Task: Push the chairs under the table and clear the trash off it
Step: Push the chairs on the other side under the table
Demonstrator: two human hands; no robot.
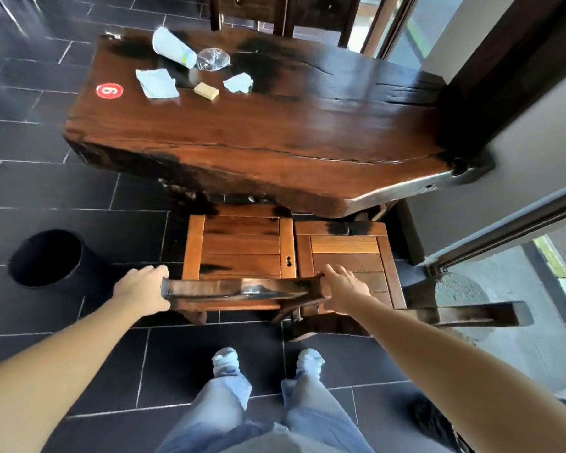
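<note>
Dark tiled floor (79, 191) runs under a long slab table (275, 125) of dark reddish wood, set against a wall and glass door on the right. A black bin (46, 258) stands on the floor near the table's left front corner; its inside is too dark to see into. At the table's far left end lies the trash: a tipped cup (174, 47) with its mouth facing away, crumpled plastic (213, 59) touching the cup's base, a napkin (157, 83), a tan block (206, 91) and a smaller paper scrap (239, 83). A red sticker (110, 90) marked 6 sits near the left edge. The rest of the top is bare.

2 chairs stand side by side at the near edge, their seats partly under the top: the left chair (242, 250) and the right chair (347, 256), touching or nearly so. The left hand (143, 291) is clamped on the left end of the left chair's back rail, the right hand (343, 289) on its right end, arms straight. The person's feet stand just behind it. Open floor lies left of the chairs, between them and the bin; the wall is close by on the right. More chairs (285, 11) show beyond the far edge.
</note>
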